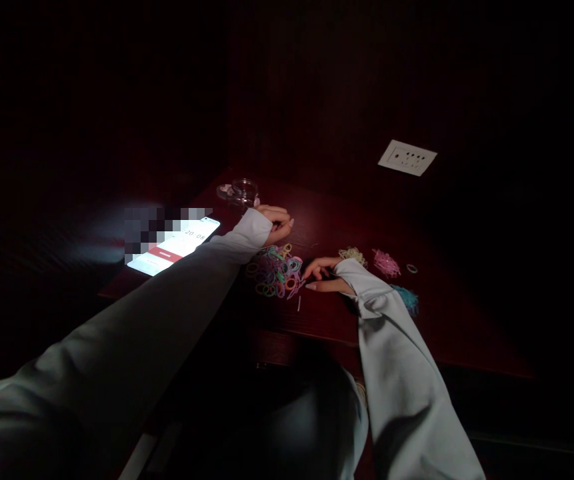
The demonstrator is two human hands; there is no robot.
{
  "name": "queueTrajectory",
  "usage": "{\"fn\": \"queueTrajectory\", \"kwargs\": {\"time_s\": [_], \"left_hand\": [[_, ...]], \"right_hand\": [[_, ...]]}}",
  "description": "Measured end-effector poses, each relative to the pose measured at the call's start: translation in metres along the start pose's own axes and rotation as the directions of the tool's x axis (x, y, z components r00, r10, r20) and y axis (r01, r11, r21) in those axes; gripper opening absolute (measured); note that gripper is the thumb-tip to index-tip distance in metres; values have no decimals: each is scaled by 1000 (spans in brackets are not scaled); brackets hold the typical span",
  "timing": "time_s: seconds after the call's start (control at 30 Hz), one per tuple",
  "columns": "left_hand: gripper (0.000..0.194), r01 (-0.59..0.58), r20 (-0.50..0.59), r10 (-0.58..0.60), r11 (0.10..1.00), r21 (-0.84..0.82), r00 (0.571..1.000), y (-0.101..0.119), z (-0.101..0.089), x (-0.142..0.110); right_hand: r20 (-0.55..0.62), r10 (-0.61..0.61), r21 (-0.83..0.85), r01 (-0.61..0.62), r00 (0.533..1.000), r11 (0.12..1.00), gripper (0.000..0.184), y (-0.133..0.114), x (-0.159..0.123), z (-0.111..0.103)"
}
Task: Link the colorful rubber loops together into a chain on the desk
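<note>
Band pile (277,272) on worktop (317,327) still mixed-coloured; right of pile, yellow heap (354,255), pink heap (387,263), blue heap (409,300) already separate; left hand (277,223) beyond pile, right hand (325,273) beside it; fingers bent, cannot tell if grasping

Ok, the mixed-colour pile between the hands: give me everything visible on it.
The mixed-colour pile is a loose heap of small rings in purple, pink, green, orange and yellow, overlapping at varied angles. They look rubbery or plastic; the material isn't certain. It rests on the dark red table. The left hand is just beyond it; the right hand is at its right edge, contact unclear.
</note>
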State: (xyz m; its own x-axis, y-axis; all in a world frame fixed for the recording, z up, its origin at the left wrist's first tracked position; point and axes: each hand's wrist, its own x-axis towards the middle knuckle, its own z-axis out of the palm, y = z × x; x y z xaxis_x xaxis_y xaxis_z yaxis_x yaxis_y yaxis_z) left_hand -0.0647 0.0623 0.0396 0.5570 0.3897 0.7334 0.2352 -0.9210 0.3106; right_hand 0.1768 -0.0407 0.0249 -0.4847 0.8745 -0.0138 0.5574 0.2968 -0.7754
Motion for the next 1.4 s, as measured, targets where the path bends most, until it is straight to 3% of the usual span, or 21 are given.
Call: {"fn": "queueTrajectory", "kwargs": {"time_s": [0.27, 0.5, 0.67, 0.73, 0.8, 0.87, 0.93, 1.0, 1.07, 1.2, 1.3, 1.4], "left_hand": [[40, 20, 11, -20, 1000, -18, 1000, -3, 1, -1], [42, 69, 40, -68, 997, -44, 997, -3, 0, 0], [38, 60, 86, -47, 987, -149, 995, 8, 4, -1], [32, 47, 116, -22, 974, -221, 993, 12, 7, -1], [33, 48, 122, -16, 963, -264, 992, 14, 10, -1], [40, 65, 120, -32, 958, -280, 992, 12, 11, 0], [47, 99, 116, -68, 954, -283, 991, 9, 11, 1], [49, 127, 102, -102, 952, -278, 990, 6, 11, 3], [49, 135, 86, -116, 953, -272, 990, 5, 12, 3], [49, 125, 104, -102, 959, -255, 989, 4, 13, 2], [49, 146, 114, -121, 960, -240, 986, 3, 13, 2], [51, 168, 96, -149, 957, -238, 984, 1, 13, 2]], "right_hand": [[-23, -11, -34, 11, 1000, 999, 50, 2, 2, 3], [-38, 23, -11, -23, 999, 1000, 46, 0, 3, 3], [-162, 57, 17, -55, 985, 998, 44, -12, 3, 5], [-281, 76, 56, -62, 957, 996, 43, -12, 3, 3], [-457, 75, 60, -53, 886, 997, 42, -7, 4, -2], [-625, 40, -63, -101, 779, 993, 37, 1, 5, -10], [-697, -24, -276, -237, 717, 931, 30, 8, 5, -16], [-669, -74, -466, -340, 739, 817, 25, 11, 7, -18], [-605, -94, -576, -353, 790, 738, 23, 12, 9, -16], [-528, -88, -643, -330, 845, 691, 20, 8, 14, -9], [-553, -92, -624, -338, 828, 704, 20, 7, 12, -9], [-633, -92, -559, -372, 769, 741, 21, 8, 8, -13]]}}
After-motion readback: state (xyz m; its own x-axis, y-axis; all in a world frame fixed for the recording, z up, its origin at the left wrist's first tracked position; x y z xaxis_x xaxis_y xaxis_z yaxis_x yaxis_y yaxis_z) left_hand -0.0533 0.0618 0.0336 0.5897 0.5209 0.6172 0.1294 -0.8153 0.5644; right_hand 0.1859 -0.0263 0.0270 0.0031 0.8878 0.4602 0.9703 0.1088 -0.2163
